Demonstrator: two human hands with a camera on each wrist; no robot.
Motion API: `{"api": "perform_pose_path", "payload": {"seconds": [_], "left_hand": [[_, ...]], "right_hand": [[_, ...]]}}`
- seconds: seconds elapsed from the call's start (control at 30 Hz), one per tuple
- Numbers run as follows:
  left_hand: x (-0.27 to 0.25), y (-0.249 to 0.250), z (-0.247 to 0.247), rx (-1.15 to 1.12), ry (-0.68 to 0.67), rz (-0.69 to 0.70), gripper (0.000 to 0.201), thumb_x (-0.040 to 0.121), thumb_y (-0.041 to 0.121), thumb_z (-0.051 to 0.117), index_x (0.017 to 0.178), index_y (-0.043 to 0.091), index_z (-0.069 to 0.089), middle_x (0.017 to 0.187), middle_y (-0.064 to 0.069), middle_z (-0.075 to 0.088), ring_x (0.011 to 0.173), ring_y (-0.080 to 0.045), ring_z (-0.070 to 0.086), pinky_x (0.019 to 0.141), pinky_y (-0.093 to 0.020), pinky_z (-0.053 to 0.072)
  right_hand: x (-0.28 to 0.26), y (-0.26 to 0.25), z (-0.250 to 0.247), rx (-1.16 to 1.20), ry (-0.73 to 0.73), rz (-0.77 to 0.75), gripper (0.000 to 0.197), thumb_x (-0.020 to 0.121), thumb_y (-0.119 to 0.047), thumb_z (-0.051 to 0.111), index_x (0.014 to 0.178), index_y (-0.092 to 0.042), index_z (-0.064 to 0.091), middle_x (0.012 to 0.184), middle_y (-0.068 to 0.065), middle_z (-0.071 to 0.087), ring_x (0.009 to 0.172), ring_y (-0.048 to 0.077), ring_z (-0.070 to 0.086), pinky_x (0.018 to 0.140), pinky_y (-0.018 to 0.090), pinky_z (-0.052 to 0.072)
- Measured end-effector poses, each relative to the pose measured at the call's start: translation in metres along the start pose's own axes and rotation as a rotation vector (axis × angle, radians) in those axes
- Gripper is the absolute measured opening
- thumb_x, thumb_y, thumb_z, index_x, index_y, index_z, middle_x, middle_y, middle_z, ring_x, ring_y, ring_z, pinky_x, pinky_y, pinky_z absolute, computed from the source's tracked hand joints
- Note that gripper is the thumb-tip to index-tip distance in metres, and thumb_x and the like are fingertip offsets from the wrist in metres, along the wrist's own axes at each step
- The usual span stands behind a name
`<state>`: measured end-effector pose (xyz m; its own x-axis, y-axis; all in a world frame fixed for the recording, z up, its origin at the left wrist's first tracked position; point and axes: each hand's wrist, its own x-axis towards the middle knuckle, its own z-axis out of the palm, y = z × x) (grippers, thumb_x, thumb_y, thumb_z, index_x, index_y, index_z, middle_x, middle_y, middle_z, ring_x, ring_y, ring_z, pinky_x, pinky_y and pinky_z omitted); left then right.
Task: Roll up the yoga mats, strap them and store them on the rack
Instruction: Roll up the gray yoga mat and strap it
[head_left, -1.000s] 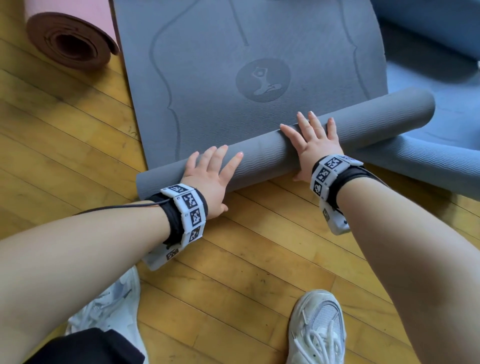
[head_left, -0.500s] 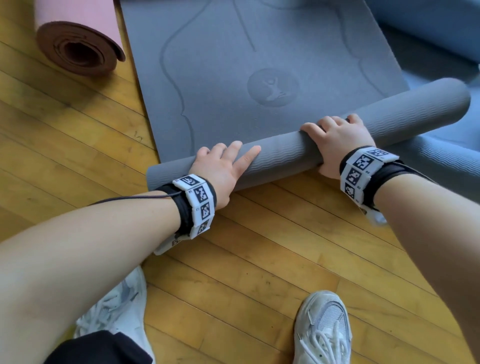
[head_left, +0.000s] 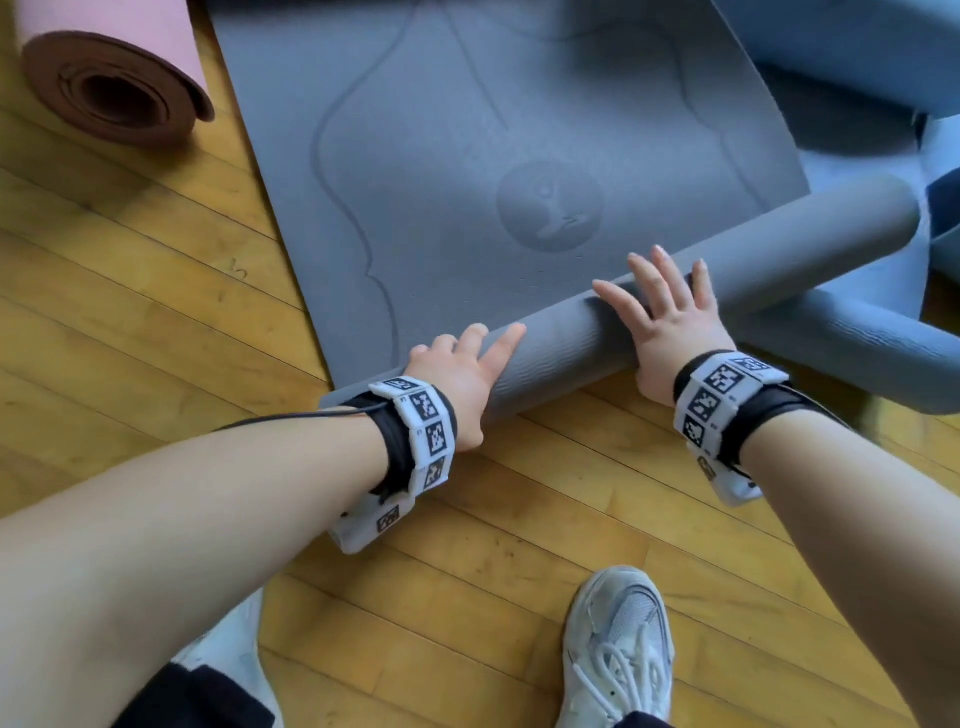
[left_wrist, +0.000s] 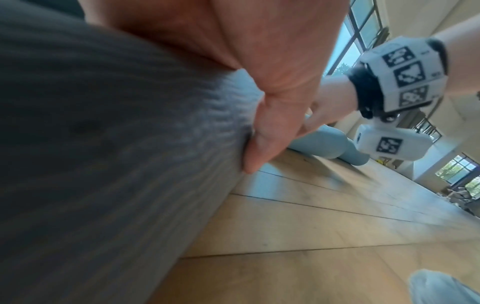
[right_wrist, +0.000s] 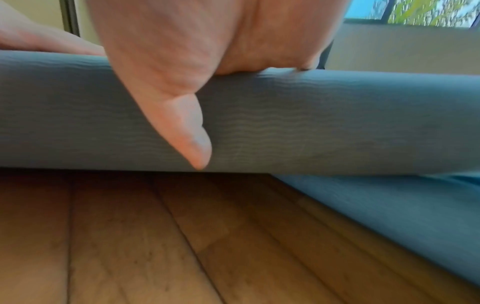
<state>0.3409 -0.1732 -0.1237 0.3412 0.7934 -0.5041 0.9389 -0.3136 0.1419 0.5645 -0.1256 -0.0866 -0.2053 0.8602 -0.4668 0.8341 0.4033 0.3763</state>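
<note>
A grey yoga mat (head_left: 467, 130) lies on the wooden floor, its near end wound into a thin roll (head_left: 779, 244) that runs from lower left to upper right. My left hand (head_left: 467, 358) rests on the roll's left part with straight fingers laid along it; its thumb (left_wrist: 262, 152) presses the roll's near side. My right hand (head_left: 665, 306) lies flat over the roll's middle, fingers spread and straight. The right thumb (right_wrist: 192, 142) hangs down the roll's (right_wrist: 324, 123) near face.
A rolled pink mat (head_left: 109, 78) lies at the upper left. A blue mat (head_left: 872, 353), partly rolled, lies to the right under the grey roll's end. My two white shoes (head_left: 618, 649) stand on the floorboards near the bottom.
My right hand's fingers were curled over the roll half a second ago and are now straight and spread. The roll has moved further up the mat, close to the round logo.
</note>
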Motion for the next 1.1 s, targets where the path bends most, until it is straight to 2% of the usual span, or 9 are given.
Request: {"api": "perform_pose_path", "payload": {"seconds": [0.17, 0.33, 0.5, 0.67, 0.77, 0.87, 0.97, 1.03, 1.1], "left_hand": [[0.013, -0.011, -0.008, -0.109, -0.036, 0.005, 0.12, 0.066, 0.036, 0.076, 0.149, 0.033, -0.01, 0.152, -0.003, 0.018, 0.131, -0.027, 0.036, 0.104, -0.041, 0.036], [0.004, -0.005, -0.003, -0.049, 0.064, -0.053, 0.105, 0.079, 0.044, 0.067, 0.15, 0.029, -0.009, 0.157, -0.007, -0.004, 0.145, -0.026, 0.005, 0.116, -0.04, 0.006], [-0.007, -0.004, 0.009, 0.049, 0.04, -0.073, 0.108, 0.085, 0.053, 0.059, 0.147, 0.025, -0.025, 0.158, -0.007, -0.016, 0.146, -0.026, -0.007, 0.118, -0.044, 0.001], [0.0, -0.007, 0.008, 0.118, 0.032, -0.103, 0.13, 0.073, 0.057, 0.073, 0.145, 0.023, -0.03, 0.157, -0.012, -0.014, 0.144, -0.033, 0.005, 0.116, -0.045, 0.015], [0.0, -0.008, 0.007, 0.188, 0.045, -0.085, 0.127, 0.076, 0.046, 0.074, 0.144, 0.02, -0.031, 0.156, -0.016, -0.01, 0.138, -0.033, 0.018, 0.108, -0.042, 0.028], [0.001, -0.01, 0.002, 0.202, 0.039, -0.069, 0.123, 0.078, 0.037, 0.072, 0.145, 0.018, -0.029, 0.156, -0.015, -0.005, 0.133, -0.032, 0.025, 0.104, -0.04, 0.033], [0.003, -0.014, -0.008, 0.197, 0.027, -0.046, 0.12, 0.078, 0.031, 0.071, 0.146, 0.02, -0.027, 0.157, -0.013, -0.002, 0.131, -0.031, 0.03, 0.103, -0.04, 0.036], [0.002, -0.019, -0.016, 0.192, 0.029, -0.028, 0.118, 0.078, 0.029, 0.07, 0.146, 0.021, -0.026, 0.157, -0.011, -0.001, 0.13, -0.03, 0.032, 0.103, -0.039, 0.037], [-0.005, -0.026, -0.023, 0.209, 0.054, -0.002, 0.116, 0.078, 0.028, 0.068, 0.146, 0.022, -0.025, 0.157, -0.01, 0.001, 0.129, -0.029, 0.034, 0.103, -0.04, 0.038]], "right_hand": [[0.009, -0.01, 0.007, 0.066, 0.023, -0.009, 0.104, 0.083, -0.03, 0.064, 0.147, -0.033, -0.018, 0.159, 0.007, -0.012, 0.145, 0.03, -0.018, 0.114, 0.06, -0.01], [0.024, -0.005, 0.004, 0.083, 0.017, -0.02, 0.109, 0.08, -0.041, 0.07, 0.149, -0.034, -0.014, 0.16, 0.005, -0.013, 0.146, 0.029, -0.017, 0.113, 0.058, -0.011], [0.036, -0.001, -0.003, 0.074, -0.004, -0.035, 0.112, 0.077, -0.043, 0.074, 0.149, -0.034, -0.011, 0.16, 0.006, -0.014, 0.146, 0.031, -0.018, 0.114, 0.058, -0.009], [0.042, 0.0, -0.008, 0.059, 0.01, -0.039, 0.124, 0.074, -0.045, 0.077, 0.147, -0.032, -0.023, 0.157, 0.01, -0.023, 0.144, 0.032, -0.023, 0.114, 0.058, -0.009], [0.041, 0.002, -0.006, -0.003, 0.036, -0.066, 0.127, 0.075, -0.046, 0.075, 0.145, -0.031, -0.03, 0.159, 0.011, -0.015, 0.146, 0.03, -0.018, 0.115, 0.059, -0.007], [0.044, 0.004, -0.007, -0.05, 0.023, -0.069, 0.121, 0.08, -0.038, 0.072, 0.144, -0.031, -0.03, 0.16, 0.01, -0.005, 0.147, 0.028, -0.011, 0.117, 0.056, -0.004], [0.047, 0.007, -0.012, -0.025, 0.052, -0.076, 0.106, 0.079, -0.03, 0.069, 0.15, -0.032, -0.01, 0.158, 0.007, 0.009, 0.147, 0.026, 0.002, 0.118, 0.052, 0.001], [0.046, 0.01, -0.018, 0.008, 0.097, -0.099, 0.098, 0.075, -0.029, 0.071, 0.149, -0.031, 0.007, 0.152, 0.005, 0.023, 0.143, 0.026, 0.017, 0.117, 0.05, 0.01], [0.041, 0.012, -0.026, -0.001, 0.141, -0.122, 0.092, 0.073, -0.031, 0.071, 0.146, -0.03, 0.015, 0.145, 0.004, 0.033, 0.136, 0.025, 0.029, 0.114, 0.047, 0.02]]}}
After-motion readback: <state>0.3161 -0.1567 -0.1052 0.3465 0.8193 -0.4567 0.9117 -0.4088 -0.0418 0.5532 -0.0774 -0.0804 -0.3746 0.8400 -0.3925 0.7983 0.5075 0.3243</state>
